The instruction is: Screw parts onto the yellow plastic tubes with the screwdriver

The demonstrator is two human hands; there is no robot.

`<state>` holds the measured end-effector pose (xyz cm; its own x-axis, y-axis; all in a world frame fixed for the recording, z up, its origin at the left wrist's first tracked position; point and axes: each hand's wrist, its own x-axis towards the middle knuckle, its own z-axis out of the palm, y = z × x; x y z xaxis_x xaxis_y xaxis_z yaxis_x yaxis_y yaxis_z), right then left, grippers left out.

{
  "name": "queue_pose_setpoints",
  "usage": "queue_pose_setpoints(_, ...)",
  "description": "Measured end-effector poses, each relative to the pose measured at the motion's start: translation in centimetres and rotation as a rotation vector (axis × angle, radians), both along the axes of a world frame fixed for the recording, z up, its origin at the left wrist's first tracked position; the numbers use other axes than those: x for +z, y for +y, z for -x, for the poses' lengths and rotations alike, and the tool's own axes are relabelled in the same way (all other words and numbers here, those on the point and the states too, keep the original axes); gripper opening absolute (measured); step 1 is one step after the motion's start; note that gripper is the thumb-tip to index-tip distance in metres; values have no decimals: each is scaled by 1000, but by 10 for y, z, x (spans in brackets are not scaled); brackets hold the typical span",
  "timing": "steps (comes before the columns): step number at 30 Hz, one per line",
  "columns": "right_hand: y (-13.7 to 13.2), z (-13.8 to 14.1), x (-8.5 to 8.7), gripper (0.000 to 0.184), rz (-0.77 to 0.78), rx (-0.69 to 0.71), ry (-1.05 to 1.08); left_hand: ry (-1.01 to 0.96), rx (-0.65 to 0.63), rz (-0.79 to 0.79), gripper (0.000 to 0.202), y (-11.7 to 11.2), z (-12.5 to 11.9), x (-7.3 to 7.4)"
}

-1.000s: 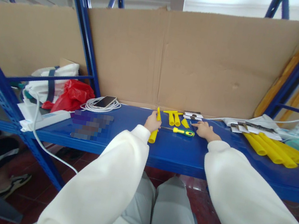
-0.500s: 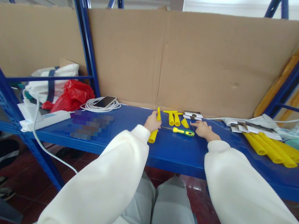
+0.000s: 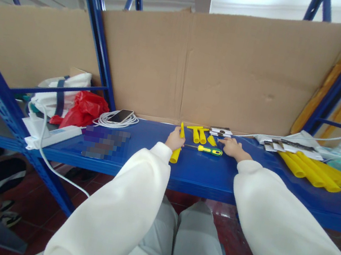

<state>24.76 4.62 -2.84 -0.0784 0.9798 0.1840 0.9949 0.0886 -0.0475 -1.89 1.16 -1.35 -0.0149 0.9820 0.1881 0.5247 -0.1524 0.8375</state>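
My left hand (image 3: 175,139) is closed around a long yellow tube (image 3: 174,156), which stands out above and below the fingers. The tube lies lengthwise away from me on the blue tabletop. Right of it lies a screwdriver (image 3: 210,150) with a yellow and green handle, its shaft pointing toward that tube. My right hand (image 3: 233,148) rests on the table with fingers stretched out, holding nothing, its fingertips near a small yellow piece (image 3: 211,140). Behind the screwdriver sit a yellow T-shaped part (image 3: 195,134) and another yellow part (image 3: 202,136) beside it.
Small black-and-white pieces (image 3: 220,132) lie near the cardboard wall (image 3: 248,79). Several yellow tubes (image 3: 317,173) are grouped at the right. At left are a phone (image 3: 121,116) on a coiled white cable (image 3: 100,121), a red bag (image 3: 83,108) and a power strip (image 3: 57,135).
Both hands keep their places, the left still on the yellow tube. The view has shifted very slightly.
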Motion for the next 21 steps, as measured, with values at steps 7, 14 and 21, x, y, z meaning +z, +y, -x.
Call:
queue_pose_setpoints(7, 5, -2, -4, 62, -20, 38, 33, -13, 3, -1, 55, -1, 0, 0)
queue_pose_setpoints(14, 3, -1, 0, 61, -71, 11, 87, 0, -1, -6, 52, 3, 0, -2)
queue_pose_setpoints(21, -10, -3, 25, 39, -111, 189, 294, 9, -5, -16, 49, 8, 2, -6)
